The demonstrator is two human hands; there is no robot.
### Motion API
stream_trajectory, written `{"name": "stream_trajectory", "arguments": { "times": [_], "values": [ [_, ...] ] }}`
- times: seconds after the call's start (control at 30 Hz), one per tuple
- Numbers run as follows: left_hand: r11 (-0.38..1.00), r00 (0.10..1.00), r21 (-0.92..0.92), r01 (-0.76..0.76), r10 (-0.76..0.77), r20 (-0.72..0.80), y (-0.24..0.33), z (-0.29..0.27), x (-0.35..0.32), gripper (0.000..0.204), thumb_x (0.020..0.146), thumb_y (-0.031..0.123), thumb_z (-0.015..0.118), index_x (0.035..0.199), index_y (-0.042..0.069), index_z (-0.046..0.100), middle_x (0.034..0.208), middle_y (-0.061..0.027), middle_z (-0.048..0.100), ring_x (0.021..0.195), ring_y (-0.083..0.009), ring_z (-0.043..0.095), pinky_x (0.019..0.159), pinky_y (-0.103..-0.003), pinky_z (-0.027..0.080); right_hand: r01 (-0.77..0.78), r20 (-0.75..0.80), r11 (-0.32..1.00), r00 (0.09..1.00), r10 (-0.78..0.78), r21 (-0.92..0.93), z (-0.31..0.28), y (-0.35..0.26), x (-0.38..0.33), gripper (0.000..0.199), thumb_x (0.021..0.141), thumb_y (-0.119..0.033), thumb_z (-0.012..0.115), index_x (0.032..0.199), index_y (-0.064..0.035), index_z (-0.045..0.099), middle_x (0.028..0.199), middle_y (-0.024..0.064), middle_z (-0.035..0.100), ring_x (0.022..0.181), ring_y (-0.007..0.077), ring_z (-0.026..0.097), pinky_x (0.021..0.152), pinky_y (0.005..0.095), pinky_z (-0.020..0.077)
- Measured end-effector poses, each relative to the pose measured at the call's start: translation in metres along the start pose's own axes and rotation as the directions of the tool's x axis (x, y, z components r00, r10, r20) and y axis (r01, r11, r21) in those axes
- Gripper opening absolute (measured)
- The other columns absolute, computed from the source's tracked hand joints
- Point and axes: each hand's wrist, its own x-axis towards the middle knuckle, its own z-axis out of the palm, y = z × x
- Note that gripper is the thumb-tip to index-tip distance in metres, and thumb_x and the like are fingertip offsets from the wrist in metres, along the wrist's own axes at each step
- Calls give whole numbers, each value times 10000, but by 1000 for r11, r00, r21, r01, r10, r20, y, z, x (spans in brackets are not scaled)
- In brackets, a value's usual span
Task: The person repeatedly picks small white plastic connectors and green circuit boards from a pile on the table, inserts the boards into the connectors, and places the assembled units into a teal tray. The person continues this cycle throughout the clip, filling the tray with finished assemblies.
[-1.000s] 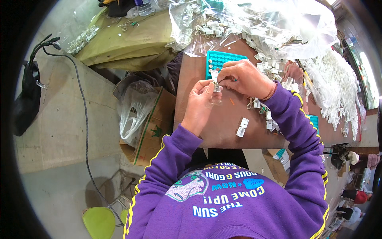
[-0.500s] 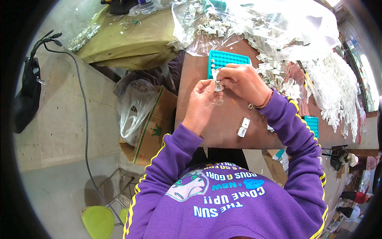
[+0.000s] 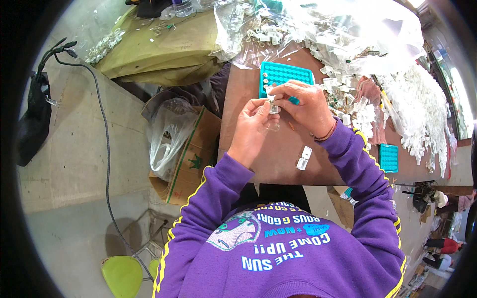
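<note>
Far to the left of the dimpled teal tray (image 3: pixel 293 72), a black bag (image 3: pixel 35 121) stands beside a dark cable (image 3: pixel 107 129) that runs down towards the lime-green chair seat (image 3: pixel 122 277), well apart from the tray on its near left. A heap of small white pieces (image 3: pixel 105 46) lies left of the tray, then an olive cloth (image 3: pixel 164 49) with a clear bottle (image 3: pixel 183 8) at its far edge. Nearer than the tray, also on its left, a clear plastic bag (image 3: pixel 171 134) sits in an open cardboard box (image 3: pixel 195 159).

Just at the tray's near left corner, the left hand (image 3: pixel 253 126) has its thumb and forefinger pinched on a small white-and-clear part (image 3: pixel 273 105); its other fingers curl below. The tray itself lies on a brown tabletop (image 3: pixel 248 166), with a few small round pieces (image 3: pixel 266 81) along its left side. On the near side of the tray are an orange sliver (image 3: pixel 291 125) and, farther from it, an opened white case (image 3: pixel 303 158). The right hand (image 3: pixel 308 107) overlaps the tray's near edge, thumb and forefinger gripping the upper end of the same part.

Right of the tray spread loose white cases (image 3: pixel 343 92), crumpled clear sheeting (image 3: pixel 377 30), a second teal tray (image 3: pixel 389 158) and a large white pile (image 3: pixel 422 111).
</note>
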Motion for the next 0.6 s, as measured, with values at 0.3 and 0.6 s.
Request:
{"name": "stream_trajectory", "arguments": {
  "times": [0.3, 0.6],
  "values": [
    [1000, 1000, 2, 1, -1, 3, -1, -4, 1, 129, 958, 152, 595, 1031, 50, 566, 944, -61, 647, 774, -147, 643, 684, -272, 530, 86, 49, 979, 996, -78, -186, 1, 0, -4, 215, 749, -47, 675, 961, -77, 689, 837, 126, 676, 798, 265, 672, 705, 346, 528],
    [992, 999, -124, -20, 25, 43, -1, -1, -1, 164, 964, 164, 583, 1082, 53, 560, 973, -54, 650, 829, -141, 630, 732, -271, 524, 149, -212, 952, 955, -209, -266, 35, -6, -28, 342, 704, -26, 663, 1040, -90, 671, 911, 98, 684, 872, 273, 664, 790, 368, 540]
  ]
}}
